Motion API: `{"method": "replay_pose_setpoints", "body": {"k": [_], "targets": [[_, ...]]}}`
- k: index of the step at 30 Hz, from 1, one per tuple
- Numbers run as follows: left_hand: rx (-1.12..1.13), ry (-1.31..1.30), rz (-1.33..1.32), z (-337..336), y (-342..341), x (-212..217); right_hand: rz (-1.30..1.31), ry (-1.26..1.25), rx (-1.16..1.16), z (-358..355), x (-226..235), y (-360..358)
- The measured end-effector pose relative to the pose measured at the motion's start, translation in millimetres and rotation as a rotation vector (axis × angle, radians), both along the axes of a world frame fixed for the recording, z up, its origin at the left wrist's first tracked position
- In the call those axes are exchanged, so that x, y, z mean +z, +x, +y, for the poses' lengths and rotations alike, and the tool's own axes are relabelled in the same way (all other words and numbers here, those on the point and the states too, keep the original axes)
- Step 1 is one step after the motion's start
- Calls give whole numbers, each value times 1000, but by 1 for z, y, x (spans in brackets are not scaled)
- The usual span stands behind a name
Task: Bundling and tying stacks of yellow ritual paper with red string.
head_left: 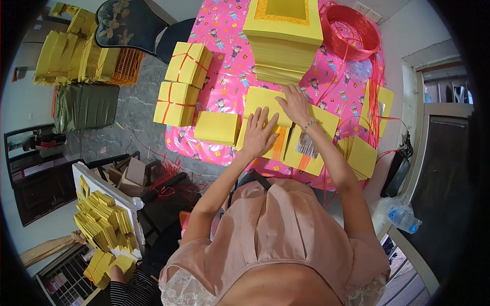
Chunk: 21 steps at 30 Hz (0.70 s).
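- The left hand [259, 133] lies flat, fingers spread and pointing away from the person, pressing on a yellow paper sheet [265, 104] at the near middle of the table [224, 76], which is covered in a pink patterned cloth.
- The right hand [295, 103], with a bead bracelet at the wrist, rests palm down on the same sheet just beyond; neither grip closes around anything.
- The sheet lies flat, its long axis roughly left to right, slightly tilted.
- A tall stack of yellow paper [284, 38] stands just behind the hands.
- Yellow bundles tied with red string [182, 81] sit at the table's left edge.
- A coil of red string [352, 30] lies to the stack's right.
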<state>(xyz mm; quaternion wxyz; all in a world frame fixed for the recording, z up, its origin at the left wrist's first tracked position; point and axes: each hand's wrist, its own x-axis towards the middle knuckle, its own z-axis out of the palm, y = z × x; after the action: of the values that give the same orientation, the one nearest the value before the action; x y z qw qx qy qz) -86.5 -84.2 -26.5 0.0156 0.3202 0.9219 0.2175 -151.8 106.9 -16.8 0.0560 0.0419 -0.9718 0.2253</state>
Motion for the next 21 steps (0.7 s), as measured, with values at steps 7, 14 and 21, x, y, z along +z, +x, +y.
{"method": "replay_pose_setpoints", "body": {"k": [7,14,21], "targets": [[-19,-18,-14,2,-6,-1,-46,-71,100,-14,-20,-11],[1,4,-38,2,-6,-4,-127,-72,97,-18,-11,-13],[7,26,-45,3,-5,-8,-109,-76,101,-18,-16,-14]]}}
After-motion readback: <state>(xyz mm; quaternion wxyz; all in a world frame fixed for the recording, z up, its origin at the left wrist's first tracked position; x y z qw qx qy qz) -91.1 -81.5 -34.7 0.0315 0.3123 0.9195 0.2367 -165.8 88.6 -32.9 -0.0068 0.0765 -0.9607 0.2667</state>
